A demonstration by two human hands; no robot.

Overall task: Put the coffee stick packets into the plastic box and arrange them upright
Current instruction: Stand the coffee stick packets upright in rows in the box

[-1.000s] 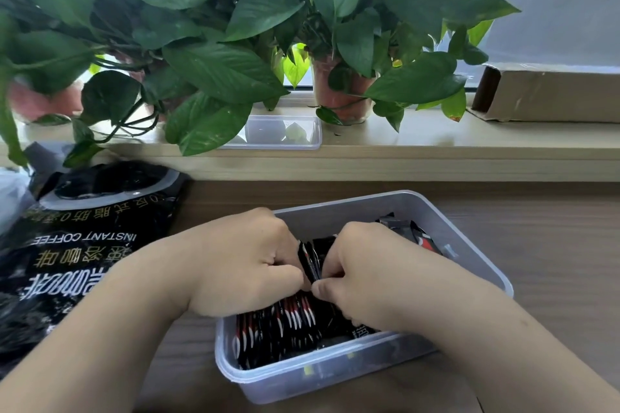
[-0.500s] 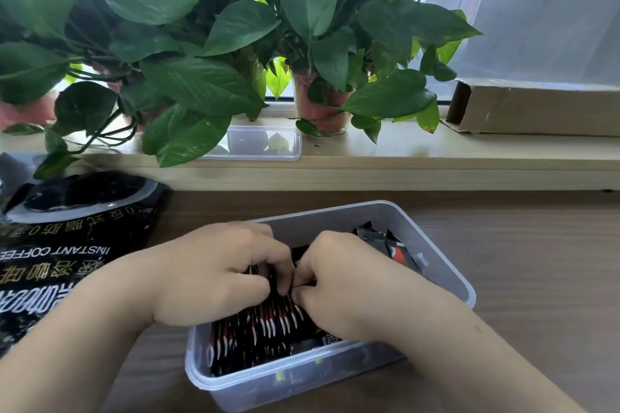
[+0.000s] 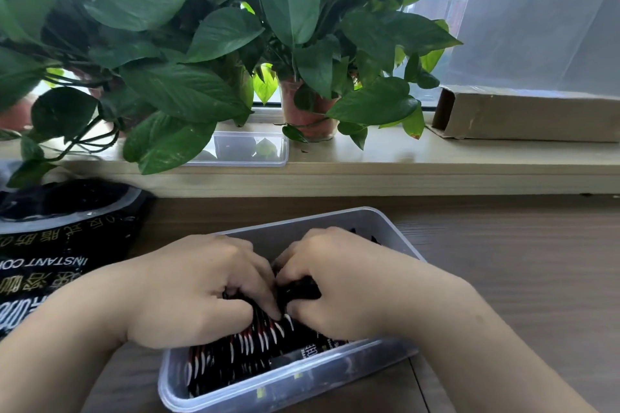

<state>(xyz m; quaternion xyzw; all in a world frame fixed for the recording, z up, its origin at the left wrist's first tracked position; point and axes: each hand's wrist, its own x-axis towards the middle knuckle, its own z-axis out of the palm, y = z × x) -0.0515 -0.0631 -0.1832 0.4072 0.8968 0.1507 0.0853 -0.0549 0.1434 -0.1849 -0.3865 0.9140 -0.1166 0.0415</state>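
Observation:
A clear plastic box (image 3: 385, 223) sits on the wooden table in front of me. Several black coffee stick packets (image 3: 241, 352) with red and white marks stand packed in its near half. My left hand (image 3: 198, 288) and my right hand (image 3: 345, 282) are both inside the box, side by side, fingers curled down onto the packets. Between the two thumbs a dark bundle of packets (image 3: 302, 288) is pinched. The hands hide the far half of the box's contents.
A black instant coffee bag (image 3: 50, 255) lies on the table at the left. On the sill behind stand potted plants (image 3: 308, 117), a clear lid or tray (image 3: 248, 149) and a cardboard box (image 3: 523, 114). Bare wooden table (image 3: 520, 261) extends to the right.
Both hands have pushed lower into the box and pressed the pinched packets down among the others. The camera view has tilted up a little, so the box sits lower in frame.

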